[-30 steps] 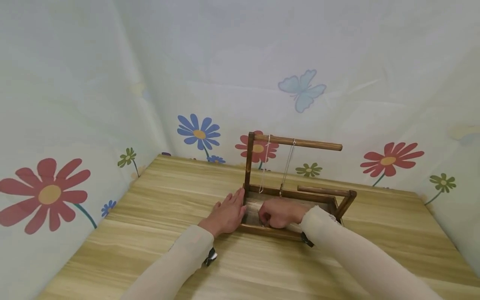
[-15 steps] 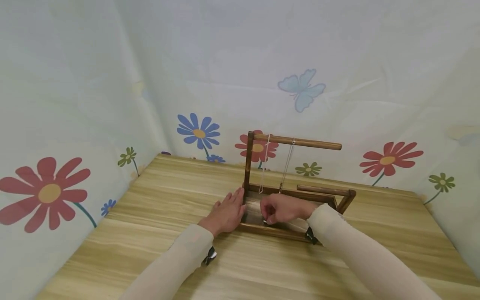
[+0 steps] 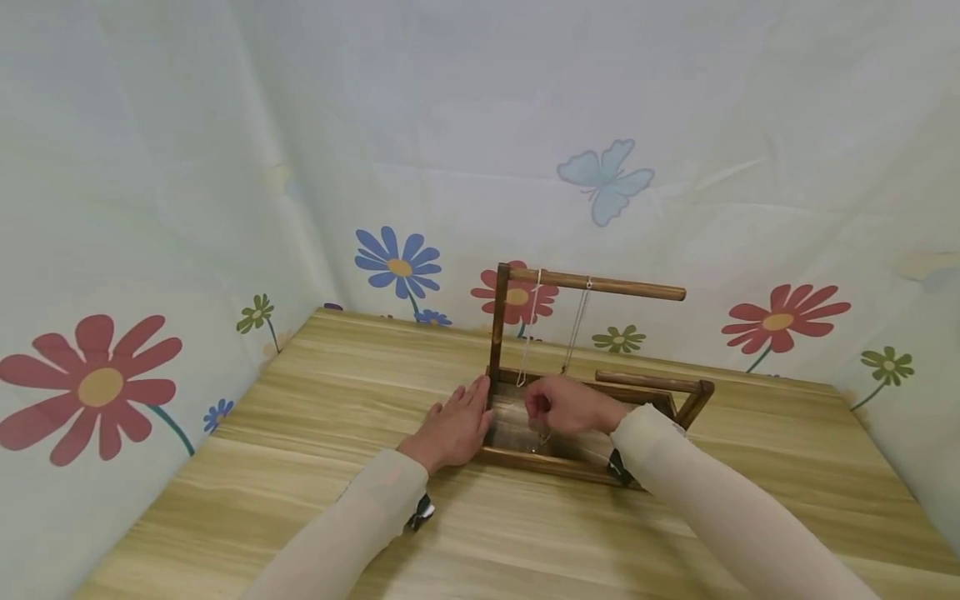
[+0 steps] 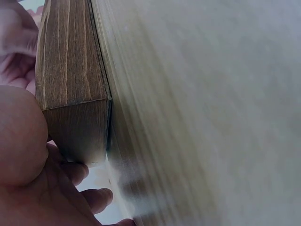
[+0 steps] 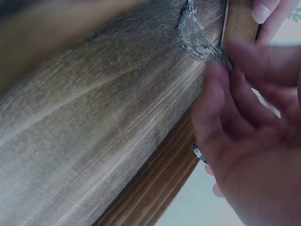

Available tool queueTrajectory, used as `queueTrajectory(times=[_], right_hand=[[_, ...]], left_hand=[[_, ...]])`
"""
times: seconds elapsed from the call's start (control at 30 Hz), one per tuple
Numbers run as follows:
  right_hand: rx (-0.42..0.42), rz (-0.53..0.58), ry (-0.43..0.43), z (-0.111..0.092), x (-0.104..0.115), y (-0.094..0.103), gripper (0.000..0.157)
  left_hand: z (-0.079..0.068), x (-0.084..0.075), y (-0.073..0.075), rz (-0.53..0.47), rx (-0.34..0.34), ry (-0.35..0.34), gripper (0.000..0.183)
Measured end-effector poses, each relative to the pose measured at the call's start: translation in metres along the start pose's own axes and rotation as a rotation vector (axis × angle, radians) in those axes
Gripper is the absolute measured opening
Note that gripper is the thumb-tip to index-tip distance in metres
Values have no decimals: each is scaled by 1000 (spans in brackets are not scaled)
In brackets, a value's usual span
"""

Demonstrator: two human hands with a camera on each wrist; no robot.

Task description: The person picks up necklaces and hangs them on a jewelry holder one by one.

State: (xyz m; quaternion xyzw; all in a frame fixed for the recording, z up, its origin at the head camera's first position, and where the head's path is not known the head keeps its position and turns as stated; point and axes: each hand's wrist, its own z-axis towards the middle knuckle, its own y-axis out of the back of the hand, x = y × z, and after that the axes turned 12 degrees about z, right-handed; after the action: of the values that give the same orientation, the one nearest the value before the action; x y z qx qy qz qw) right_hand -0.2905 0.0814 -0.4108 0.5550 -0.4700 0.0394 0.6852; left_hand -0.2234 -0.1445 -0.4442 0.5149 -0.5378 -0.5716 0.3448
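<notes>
In the head view my right hand (image 3: 573, 406) is over the inside of a dark wooden jewelry stand's tray (image 3: 551, 463), thumb and fingertips together. They pinch a thin silver chain (image 5: 190, 40), seen in the right wrist view, its lower part trailing on the tray floor. My left hand (image 3: 453, 425) lies with fingers extended along the tray's left end, thumb side against the wood; the left wrist view shows that end of the tray (image 4: 70, 61) close up. From the upper bar (image 3: 615, 286) hang a white looped strand (image 3: 529, 333) and a darker chain (image 3: 576, 329).
A shorter, lower bar (image 3: 648, 381) juts leftward from a slanted post at the stand's right end. The stand sits on a wood-grain table (image 3: 360, 375), near a flower-printed cloth backdrop (image 3: 465, 125).
My right hand has risen slightly from the tray floor, and part of the silver chain now shows below its fingers. The left hand has stayed at the tray's end.
</notes>
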Motion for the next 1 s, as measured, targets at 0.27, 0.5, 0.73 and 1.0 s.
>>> queueTrajectory(times=[0.27,0.5,0.73,1.0], right_hand=[[-149,-14,-32,2,0,2,11],[-70,-124,-27,2,-1,-2,17],[130,-181,-67,6,5,-9,17],[241,-231,-48,10,12,-16,32]], left_hand=[[1,-1,-1,7,-2,1,62],[0,-2,0,1,3,0,62],[0,-1,0,4,9,2,62],[0,-1,0,4,10,2,62]])
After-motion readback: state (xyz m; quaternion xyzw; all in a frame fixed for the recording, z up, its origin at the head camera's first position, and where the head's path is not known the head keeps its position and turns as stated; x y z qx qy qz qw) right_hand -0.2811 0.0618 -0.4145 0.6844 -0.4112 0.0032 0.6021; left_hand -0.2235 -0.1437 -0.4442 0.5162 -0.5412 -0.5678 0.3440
